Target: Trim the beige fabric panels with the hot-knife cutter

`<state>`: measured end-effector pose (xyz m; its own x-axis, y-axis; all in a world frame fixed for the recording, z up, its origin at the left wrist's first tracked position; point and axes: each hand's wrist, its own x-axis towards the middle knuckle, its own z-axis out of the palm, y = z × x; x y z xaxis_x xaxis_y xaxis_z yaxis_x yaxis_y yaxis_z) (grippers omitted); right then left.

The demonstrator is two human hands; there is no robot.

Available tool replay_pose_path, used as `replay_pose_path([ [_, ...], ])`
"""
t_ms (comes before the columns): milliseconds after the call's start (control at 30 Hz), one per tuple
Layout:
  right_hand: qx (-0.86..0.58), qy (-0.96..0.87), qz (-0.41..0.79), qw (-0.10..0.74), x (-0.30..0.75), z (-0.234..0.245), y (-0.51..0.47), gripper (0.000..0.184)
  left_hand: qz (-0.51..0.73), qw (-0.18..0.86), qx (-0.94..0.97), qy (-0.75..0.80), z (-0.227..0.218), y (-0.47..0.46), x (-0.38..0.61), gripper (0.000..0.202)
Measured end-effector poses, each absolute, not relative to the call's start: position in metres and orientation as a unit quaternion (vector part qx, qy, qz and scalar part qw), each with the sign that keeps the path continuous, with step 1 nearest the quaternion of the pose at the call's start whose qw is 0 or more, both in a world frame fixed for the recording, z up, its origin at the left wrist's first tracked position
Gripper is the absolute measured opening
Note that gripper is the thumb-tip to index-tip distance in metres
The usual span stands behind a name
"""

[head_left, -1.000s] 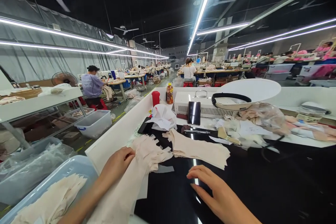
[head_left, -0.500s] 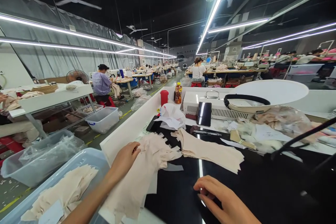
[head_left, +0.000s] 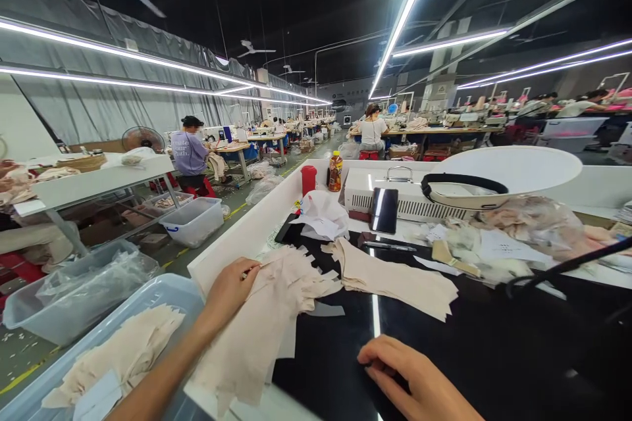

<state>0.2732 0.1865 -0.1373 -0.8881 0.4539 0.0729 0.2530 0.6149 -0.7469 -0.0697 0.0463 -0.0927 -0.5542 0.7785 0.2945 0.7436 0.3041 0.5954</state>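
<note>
My left hand (head_left: 233, 289) is at the left edge of a pile of cream fabric pieces (head_left: 266, 316), with thumb and fingers closed on the top piece. This pile hangs over the near left edge of the black tabletop (head_left: 340, 362). My right hand (head_left: 412, 378) hovers low over or rests on the black surface; its fingers are curled, thumb tip near the index, and nothing shows in them. A neat stack of cut cream fabric (head_left: 399, 279) lies beyond it. Pale strips (head_left: 326, 309) stick out from beneath the pile.
Beyond the fabric are a phone (head_left: 384, 210), a pen (head_left: 395, 245), a white vented box (head_left: 360, 192), a drink bottle (head_left: 335, 172) and a white visor (head_left: 513, 174). A blue plastic bin (head_left: 185, 286) with more cream fabric stands at left. Two people sit at distant tables.
My left fingers have drawn together at the edge of the fabric pile. My right hand has shifted slightly left, its thumb and index tips nearer each other.
</note>
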Motion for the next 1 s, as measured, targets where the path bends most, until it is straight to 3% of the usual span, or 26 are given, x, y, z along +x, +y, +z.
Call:
replay_pose_path([
  [300,-0.197,-0.881,0.408,0.135,0.273,-0.129,0.182,0.022,0.486,0.088,0.436,0.752,-0.076,0.046,-0.055,0.041],
  [533,-0.236,-0.804,0.511,0.191,0.261,-0.124,0.173,0.023,0.536,0.266,0.435,0.673,-0.05,0.043,0.004,0.054],
  [733,-0.269,-0.636,0.664,0.288,0.248,-0.122,0.152,0.091,0.536,0.536,0.357,0.546,-0.062,0.056,0.061,0.053],
  [800,-0.246,-0.615,0.687,0.298,0.247,-0.123,0.148,0.1,0.512,0.576,0.351,0.532,-0.069,0.061,0.073,0.055],
  [1000,-0.244,-0.613,0.706,0.255,0.264,-0.122,0.159,0.064,0.452,0.588,0.375,0.556,-0.071,0.07,0.088,0.059],
])
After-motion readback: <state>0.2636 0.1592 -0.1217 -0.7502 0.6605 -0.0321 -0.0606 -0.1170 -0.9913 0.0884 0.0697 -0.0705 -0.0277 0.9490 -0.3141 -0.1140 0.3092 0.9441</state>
